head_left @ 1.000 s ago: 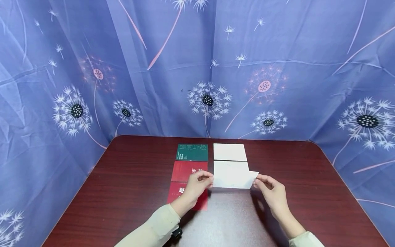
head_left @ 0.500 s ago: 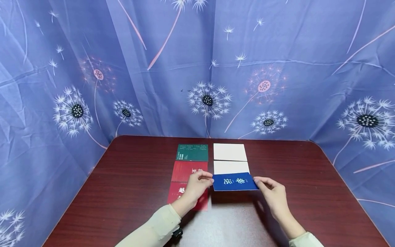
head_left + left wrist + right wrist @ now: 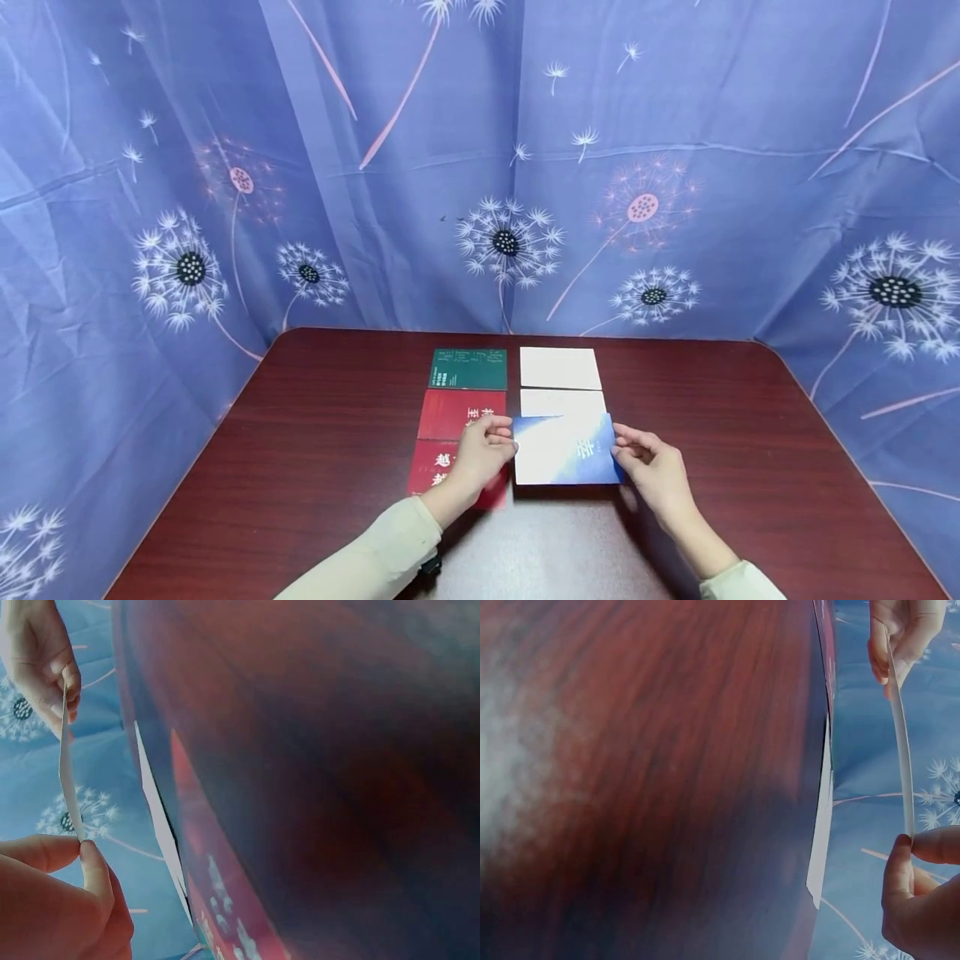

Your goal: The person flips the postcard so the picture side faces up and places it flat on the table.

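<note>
A blue card with white characters, glare across its left part, is held above the table between both hands. My left hand pinches its left edge between thumb and fingers. At the opposite edge, my right hand pinches it the same way. Both wrist views show the card nearly edge-on, raised off the tabletop and slightly bowed. Behind it lie two white cards, the far one fully visible and the nearer one partly covered by the blue card in the head view.
Left of the white cards, a green card and two red cards, one in the middle and one nearest, form a column on the dark wooden table. A blue dandelion-print curtain hangs behind the table.
The held card showed its white side a second ago. It has turned over to its blue printed face, then tilted so the face catches glare. Both hands keep their pinch.
</note>
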`<state>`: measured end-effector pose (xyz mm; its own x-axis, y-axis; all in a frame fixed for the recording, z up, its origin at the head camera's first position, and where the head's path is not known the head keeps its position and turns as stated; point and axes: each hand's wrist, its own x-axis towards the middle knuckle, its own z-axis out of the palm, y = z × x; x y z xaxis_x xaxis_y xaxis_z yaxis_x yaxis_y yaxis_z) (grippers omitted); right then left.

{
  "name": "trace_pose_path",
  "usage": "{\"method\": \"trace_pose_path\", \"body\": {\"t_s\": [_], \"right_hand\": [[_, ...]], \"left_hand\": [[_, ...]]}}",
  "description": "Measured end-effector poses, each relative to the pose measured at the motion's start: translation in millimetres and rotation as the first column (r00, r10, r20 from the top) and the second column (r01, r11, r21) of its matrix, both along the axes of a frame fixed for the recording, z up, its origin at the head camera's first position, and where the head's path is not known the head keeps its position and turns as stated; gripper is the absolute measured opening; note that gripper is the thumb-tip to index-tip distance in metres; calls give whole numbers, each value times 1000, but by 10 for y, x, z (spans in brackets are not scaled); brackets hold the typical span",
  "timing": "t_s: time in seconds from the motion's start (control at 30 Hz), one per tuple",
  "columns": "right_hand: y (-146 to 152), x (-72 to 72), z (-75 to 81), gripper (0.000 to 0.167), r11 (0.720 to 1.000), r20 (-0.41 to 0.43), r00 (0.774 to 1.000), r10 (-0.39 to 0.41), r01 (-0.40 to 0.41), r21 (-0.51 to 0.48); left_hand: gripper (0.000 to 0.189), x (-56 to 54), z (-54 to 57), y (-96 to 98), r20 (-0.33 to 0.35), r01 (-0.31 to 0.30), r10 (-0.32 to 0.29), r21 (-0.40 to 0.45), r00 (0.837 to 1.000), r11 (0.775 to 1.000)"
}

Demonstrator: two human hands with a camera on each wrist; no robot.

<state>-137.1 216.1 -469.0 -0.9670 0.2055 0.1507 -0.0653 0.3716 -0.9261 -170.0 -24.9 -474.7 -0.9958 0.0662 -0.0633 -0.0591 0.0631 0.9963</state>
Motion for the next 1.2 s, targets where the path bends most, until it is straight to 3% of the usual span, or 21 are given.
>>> {"method": "trace_pose_path", "body": {"t_s": [0.23, 0.53, 0.67, 0.97, 1.2], "right_hand": [[42, 17, 3, 34, 997, 149, 988, 33, -43, 67], [79, -3, -34, 43, 994, 274, 960, 63, -85, 71], [86, 1, -70, 48, 991, 309, 946, 99, -123, 57], [88, 6, -112, 51, 973, 335, 936, 112, -172, 153], [79, -12, -103, 48, 958, 322, 938, 127, -200, 205]], "left_hand": [[56, 39, -74, 6, 0, 97, -97, -102, 995, 990], [70, 115, -80, -5, 83, 195, -180, -230, 980, 954], [68, 131, -98, 2, 72, 209, -196, -309, 978, 928], [67, 155, -87, -8, 46, 233, -235, -418, 971, 878], [68, 149, -76, -10, 28, 252, -281, -537, 959, 805]]}}
